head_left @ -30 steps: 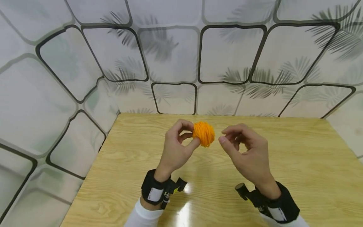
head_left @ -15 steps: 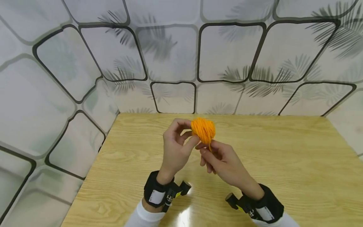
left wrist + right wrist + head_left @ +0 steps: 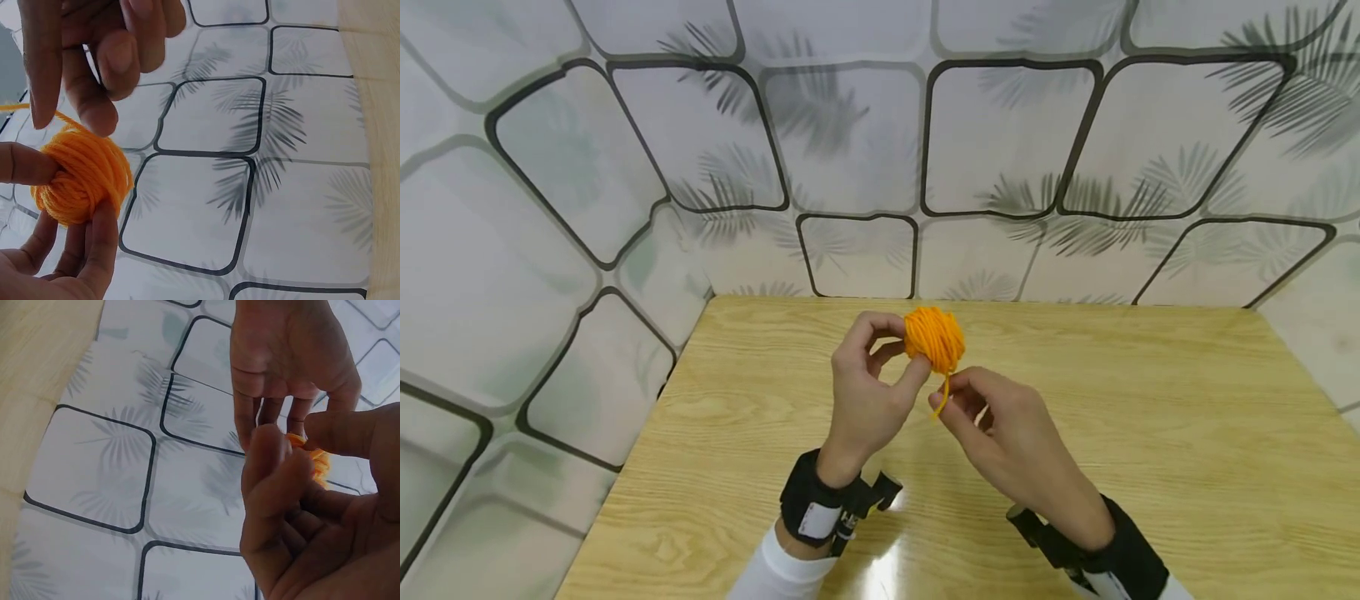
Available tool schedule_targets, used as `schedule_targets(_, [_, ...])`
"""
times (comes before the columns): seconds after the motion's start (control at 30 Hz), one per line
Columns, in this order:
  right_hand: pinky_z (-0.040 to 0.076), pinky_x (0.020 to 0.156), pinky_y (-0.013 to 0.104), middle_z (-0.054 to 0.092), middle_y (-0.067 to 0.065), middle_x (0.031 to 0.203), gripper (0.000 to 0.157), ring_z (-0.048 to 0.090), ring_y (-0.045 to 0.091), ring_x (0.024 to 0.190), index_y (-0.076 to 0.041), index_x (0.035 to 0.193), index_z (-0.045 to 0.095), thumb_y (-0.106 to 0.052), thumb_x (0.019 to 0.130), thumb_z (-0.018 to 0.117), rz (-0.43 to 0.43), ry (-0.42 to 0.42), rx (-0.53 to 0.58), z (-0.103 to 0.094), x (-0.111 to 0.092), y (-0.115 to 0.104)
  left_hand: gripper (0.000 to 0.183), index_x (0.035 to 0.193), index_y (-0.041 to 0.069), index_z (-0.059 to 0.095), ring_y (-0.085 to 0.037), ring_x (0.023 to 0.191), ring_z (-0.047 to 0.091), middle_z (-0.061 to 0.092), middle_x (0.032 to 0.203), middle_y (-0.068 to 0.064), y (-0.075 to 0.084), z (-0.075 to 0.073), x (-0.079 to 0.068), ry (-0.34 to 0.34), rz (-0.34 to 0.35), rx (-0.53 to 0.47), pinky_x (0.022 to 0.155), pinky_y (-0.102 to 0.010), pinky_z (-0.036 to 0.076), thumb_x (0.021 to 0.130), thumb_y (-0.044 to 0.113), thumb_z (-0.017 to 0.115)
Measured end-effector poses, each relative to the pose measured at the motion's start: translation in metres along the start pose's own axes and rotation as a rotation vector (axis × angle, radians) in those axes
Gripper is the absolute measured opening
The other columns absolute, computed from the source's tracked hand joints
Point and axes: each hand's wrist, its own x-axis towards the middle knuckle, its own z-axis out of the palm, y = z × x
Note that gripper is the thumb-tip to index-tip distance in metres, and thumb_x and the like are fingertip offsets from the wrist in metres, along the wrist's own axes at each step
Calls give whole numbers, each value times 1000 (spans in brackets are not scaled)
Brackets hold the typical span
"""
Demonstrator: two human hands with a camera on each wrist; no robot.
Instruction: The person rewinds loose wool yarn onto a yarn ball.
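An orange ball of yarn is held up over the table by my left hand, its thumb and fingers gripping the ball's left side. From the ball's underside a short strand runs down to my right hand, which pinches it between thumb and forefinger. In the left wrist view the strand leaves the top of the wound yarn ball, and the right hand's fingers hang just above it. The right wrist view shows only a little of the yarn behind the fingers.
Beneath both hands lies a light wood-grain table. A pale wall covering with dark outlines and leaf prints stands along its back and left sides. Each wrist wears a black strap with a small camera.
The right hand came in from the right to the ball's underside, took the strand's end, and has drawn it slightly down. The left hand has kept its grip on the ball.
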Motion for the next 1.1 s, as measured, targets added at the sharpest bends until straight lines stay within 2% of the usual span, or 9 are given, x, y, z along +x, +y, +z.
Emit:
schedule_targets(0.13, [50, 57, 25, 59, -13, 86, 11, 59, 7, 73, -21, 94, 59, -25, 85, 64, 39, 51, 148, 6, 1, 4, 22, 101, 3, 51, -24, 93, 55, 53, 98, -9, 3, 0, 0, -6, -10, -26, 79, -36, 50, 81, 5, 62])
schedule_targets(0.23, [52, 62, 29, 61, -5, 91, 17, 61, 12, 81, -16, 98, 59, -20, 83, 67, 56, 40, 280, 9, 1, 7, 22, 101, 3, 51, -24, 93, 55, 53, 98, -9, 5, -1, 1, -1, -4, -39, 79, -37, 50, 81, 5, 62])
schedule_targets(0.47, [48, 78, 51, 53, 24, 113, 38, 56, 35, 100, 2, 127, 45, -2, 90, 53, 211, -238, 902, -1, 3, 11, 23, 101, 3, 51, -25, 93, 54, 52, 98, -9, 7, 0, 2, 18, 67, -46, 80, -39, 50, 80, 4, 61])
schedule_targets(0.57, [49, 75, 51, 55, 23, 112, 36, 59, 33, 95, 6, 128, 43, -4, 93, 47, 253, -268, 962, -1, 2, 13, 24, 100, 3, 52, -24, 91, 55, 53, 98, -8, 9, 0, 3, 41, 115, -32, 78, -40, 50, 78, 2, 61])
schedule_targets(0.63, [51, 69, 47, 59, 21, 104, 31, 61, 30, 84, 7, 121, 50, -9, 95, 47, 266, -241, 893, 0, -1, 12, 25, 100, 2, 51, -24, 90, 55, 53, 97, -9, 13, 0, 3, 59, 145, -22, 77, -41, 51, 77, 0, 61])
schedule_targets(0.73, [52, 57, 39, 62, 12, 88, 25, 60, 23, 66, 0, 109, 60, -17, 94, 50, 234, -175, 682, 3, -6, 8, 25, 97, -3, 50, -23, 87, 55, 52, 95, -13, 24, 1, 6, 75, 193, 8, 75, -41, 51, 74, -5, 60])
schedule_targets(0.87, [48, 49, 26, 57, -3, 83, 19, 54, 10, 59, -13, 107, 64, -13, 93, 51, 24, -112, 319, 1, -13, -1, 25, 95, -6, 48, -23, 85, 54, 50, 92, -16, 35, 0, 10, 76, 271, 106, 73, -39, 52, 72, -9, 57])
schedule_targets(0.97, [41, 49, 15, 51, -9, 86, 23, 47, 2, 62, -14, 108, 63, -4, 89, 54, -165, -38, 52, -8, -14, -10, 24, 94, -5, 49, -22, 84, 54, 49, 91, -15, 35, -1, 12, 60, 318, 185, 72, -36, 52, 72, -7, 57])
schedule_targets(1.1, [35, 51, 10, 53, -10, 86, 20, 43, -2, 63, -15, 99, 66, -4, 82, 64, -303, 53, -176, -29, -5, -25, 23, 96, -2, 49, -19, 85, 54, 50, 93, -12, 25, -5, 11, -3, 313, 235, 74, -31, 51, 75, 0, 60])
